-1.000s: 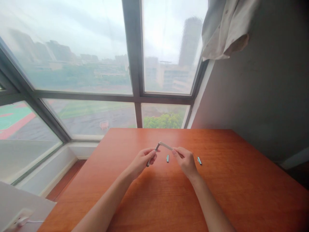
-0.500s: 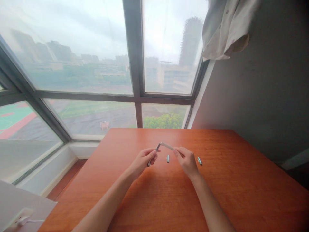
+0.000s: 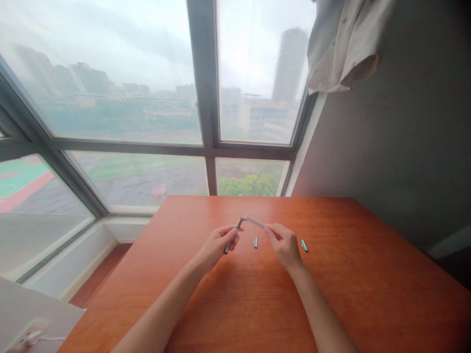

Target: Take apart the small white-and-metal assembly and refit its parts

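Over the middle of an orange-brown wooden table (image 3: 368,294), both my hands hold slim objects that meet in an angle. My left hand (image 3: 218,245) is closed on a thin dark grey stick (image 3: 239,224). My right hand (image 3: 285,245) pinches a pale whitish flat piece (image 3: 254,222). The two pieces touch at their far ends, just above the table. Between my hands lies a small teal cylinder (image 3: 255,241), like a battery. A second teal cylinder (image 3: 303,245) lies right of my right hand.
A large window (image 3: 206,98) with a dark frame stands beyond the table's far edge. A grey wall (image 3: 405,122) runs along the right, with a white cloth (image 3: 342,44) hanging at its top. A white object with a cable (image 3: 25,336) sits at lower left.
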A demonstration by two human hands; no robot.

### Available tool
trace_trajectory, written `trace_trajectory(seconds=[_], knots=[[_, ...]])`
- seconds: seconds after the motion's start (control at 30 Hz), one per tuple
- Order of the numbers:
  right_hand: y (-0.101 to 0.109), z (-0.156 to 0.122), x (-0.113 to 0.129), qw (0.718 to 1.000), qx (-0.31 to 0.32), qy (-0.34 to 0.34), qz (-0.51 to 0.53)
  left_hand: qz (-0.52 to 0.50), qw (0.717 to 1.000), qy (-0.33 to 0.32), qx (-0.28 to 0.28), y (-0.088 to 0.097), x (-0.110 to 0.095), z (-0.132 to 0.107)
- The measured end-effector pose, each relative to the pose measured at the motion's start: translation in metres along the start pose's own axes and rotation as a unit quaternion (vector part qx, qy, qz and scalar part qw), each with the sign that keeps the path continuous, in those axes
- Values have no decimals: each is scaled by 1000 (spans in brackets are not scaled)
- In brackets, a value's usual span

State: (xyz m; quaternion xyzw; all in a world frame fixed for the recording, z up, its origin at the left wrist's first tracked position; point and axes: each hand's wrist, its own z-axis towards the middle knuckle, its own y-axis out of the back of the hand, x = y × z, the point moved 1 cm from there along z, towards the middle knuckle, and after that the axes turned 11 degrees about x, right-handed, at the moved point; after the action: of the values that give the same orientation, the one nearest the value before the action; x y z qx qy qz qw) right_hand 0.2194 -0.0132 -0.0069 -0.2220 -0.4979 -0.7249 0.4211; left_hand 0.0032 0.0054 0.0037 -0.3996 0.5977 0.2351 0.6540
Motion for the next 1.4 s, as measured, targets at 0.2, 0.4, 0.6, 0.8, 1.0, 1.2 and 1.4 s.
trace_trajectory(seconds=[0.2,0.4,0.6,0.8,1.0,1.2,1.4], knots=[[-1,-1,2,1000,11,-1,12,7,1000,7,2,-1,1,0],[1,0,0,1000,-1,-4,2,-4,1000,-3,-12,0,-1,0],[0,0,1,1000,7,-3,11,16,1000,-6,-3,1,-1,0],[-1,0,2,1000,5,3,4,40,999,-9,-3,2,2,1],[-2,0,-2,1000,2,-1,2,37,999,-4,-4,1,1,0],[-2,0,1,1000,10,8,3,49,999,-2,-9,1,0,1],[-3,0,-1,1000,6,2,-3,48,999,-11,-12,1,1,1]])
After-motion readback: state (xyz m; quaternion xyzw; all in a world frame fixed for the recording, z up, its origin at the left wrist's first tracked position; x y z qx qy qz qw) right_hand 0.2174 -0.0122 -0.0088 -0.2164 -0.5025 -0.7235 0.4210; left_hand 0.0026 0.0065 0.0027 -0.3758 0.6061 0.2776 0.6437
